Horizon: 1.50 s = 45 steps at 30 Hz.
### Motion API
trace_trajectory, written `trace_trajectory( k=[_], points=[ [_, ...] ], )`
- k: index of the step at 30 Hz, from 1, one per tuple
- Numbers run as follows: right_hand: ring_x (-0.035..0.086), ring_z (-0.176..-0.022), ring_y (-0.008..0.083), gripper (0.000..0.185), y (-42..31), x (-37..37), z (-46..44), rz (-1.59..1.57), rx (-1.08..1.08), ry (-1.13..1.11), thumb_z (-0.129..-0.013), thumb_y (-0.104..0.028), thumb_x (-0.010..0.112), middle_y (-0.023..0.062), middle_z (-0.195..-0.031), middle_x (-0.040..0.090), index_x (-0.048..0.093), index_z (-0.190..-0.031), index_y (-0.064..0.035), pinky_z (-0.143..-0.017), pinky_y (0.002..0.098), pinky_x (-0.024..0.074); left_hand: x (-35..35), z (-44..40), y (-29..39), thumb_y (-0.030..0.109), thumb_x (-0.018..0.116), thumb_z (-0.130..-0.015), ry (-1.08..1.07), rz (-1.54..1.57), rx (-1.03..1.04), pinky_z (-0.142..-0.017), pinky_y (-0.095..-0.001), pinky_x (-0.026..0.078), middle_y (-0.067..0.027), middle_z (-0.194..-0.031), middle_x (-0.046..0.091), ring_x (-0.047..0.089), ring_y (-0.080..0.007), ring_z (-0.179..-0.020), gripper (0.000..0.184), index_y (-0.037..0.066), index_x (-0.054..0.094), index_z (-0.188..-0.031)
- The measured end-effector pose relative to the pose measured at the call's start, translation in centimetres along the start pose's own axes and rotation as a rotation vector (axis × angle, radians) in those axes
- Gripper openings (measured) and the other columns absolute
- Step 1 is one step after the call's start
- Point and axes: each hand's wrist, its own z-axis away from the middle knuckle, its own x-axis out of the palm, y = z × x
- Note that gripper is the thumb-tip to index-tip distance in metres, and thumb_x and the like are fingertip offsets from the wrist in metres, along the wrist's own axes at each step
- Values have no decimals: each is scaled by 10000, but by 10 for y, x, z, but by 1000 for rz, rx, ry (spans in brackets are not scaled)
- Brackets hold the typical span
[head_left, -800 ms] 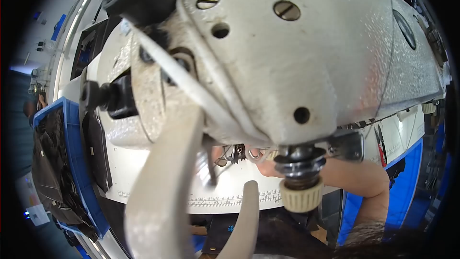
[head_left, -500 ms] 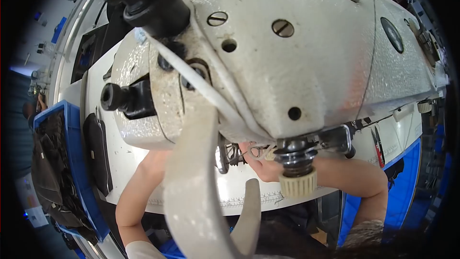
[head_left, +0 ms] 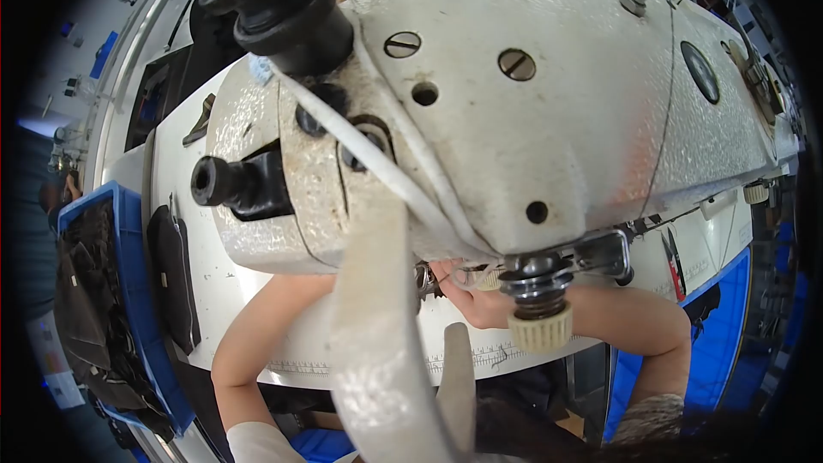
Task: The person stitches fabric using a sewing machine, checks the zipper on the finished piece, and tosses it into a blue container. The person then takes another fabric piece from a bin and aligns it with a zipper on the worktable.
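Note:
The white sewing machine head [head_left: 480,120] fills the middle of the view and blocks much of the work area. My left forearm [head_left: 266,326] reaches in from the lower left, and the hand at its end is hidden behind the machine. Just right of the metal needle and presser parts [head_left: 423,279], part of my right hand [head_left: 478,303] shows, near the white tabletop [head_left: 377,330]. Its fingertips are mostly covered by the machine, so what it holds cannot be made out.
At the left stands a blue bin [head_left: 133,291] of dark fabric pieces. A dark piece [head_left: 171,279] lies beside it on the table. Red-handled scissors [head_left: 675,267] lie at the right. A person's hand [head_left: 74,187] shows at the far left.
The view has shifted, so the machine sits further right and lower. My left forearm has come into view at the lower left; it was out of sight in the earliest frame.

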Motion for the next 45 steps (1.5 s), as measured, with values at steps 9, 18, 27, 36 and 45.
trace_trajectory(
  k=[9,18,27,36,45],
  points=[
    [576,-706,226,147,9,-35,-14,13,83,-20,-578,-159,600,152,-725,639,491,-576,-60,-560,280,434,4,-6,14,208,647,-804,-26,57,-13,-697,-307,497,-121,-839,620,602,-242,-747,275,27,602,-1006],
    [573,-686,214,142,7,-34,-15,48,74,-15,-602,-156,604,160,-743,650,504,-582,-57,-545,275,418,3,-7,20,193,649,-798,-43,94,-29,-710,-311,494,-116,-871,619,599,-237,-770,284,28,599,-1024],
    [524,-592,169,139,4,-36,-18,122,77,-43,-606,-146,605,130,-704,619,499,-600,-57,-502,257,378,4,-6,23,178,651,-792,-54,120,-37,-723,-315,491,-111,-904,618,596,-232,-793,296,29,597,-1042],
    [525,-603,167,122,-1,-16,-13,98,52,-68,-615,-156,602,66,-651,569,510,-615,-76,-512,254,382,4,-3,27,163,654,-787,-58,139,-46,-737,-319,487,-106,-936,616,593,-228,-816,310,29,595,-1060],
    [529,-621,170,132,5,-11,-10,38,65,-17,-551,-181,589,19,-592,547,486,-562,-99,-547,272,387,5,-2,31,148,656,-781,-63,157,-51,-750,-323,484,-101,-968,615,590,-223,-839,326,30,593,-1077]
  ],
)
